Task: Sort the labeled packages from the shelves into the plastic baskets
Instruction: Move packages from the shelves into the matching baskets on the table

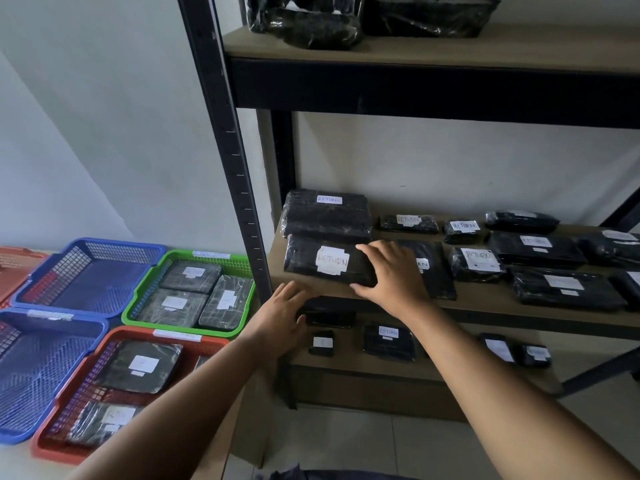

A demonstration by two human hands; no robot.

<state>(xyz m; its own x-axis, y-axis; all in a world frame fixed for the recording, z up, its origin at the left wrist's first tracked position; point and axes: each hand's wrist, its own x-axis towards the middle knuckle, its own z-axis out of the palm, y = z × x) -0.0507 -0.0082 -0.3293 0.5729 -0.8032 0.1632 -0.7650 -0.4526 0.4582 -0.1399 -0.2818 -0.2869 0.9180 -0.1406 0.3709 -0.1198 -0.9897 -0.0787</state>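
Observation:
A black wrapped package (325, 261) with a white "RETURN" label lies at the left front of the middle shelf (485, 299). My right hand (391, 271) grips its right end, thumb under the front edge and fingers over the top. My left hand (284, 313) hovers with relaxed fingers just below the shelf's front edge, holding nothing. A thicker "RETURN" package (325, 216) lies behind the first. Several more labeled black packages (540, 251) cover the shelf to the right. On the table at left, the green basket (194, 327) and the red basket (45, 445) hold packages.
Two blue baskets (90, 271) (34, 368) stand on the table, beside another red one (14, 265) at the far left. The black upright post (239, 188) separates table and shelves. The lower shelf (388, 341) carries small packages; bagged black items (311, 22) sit on top.

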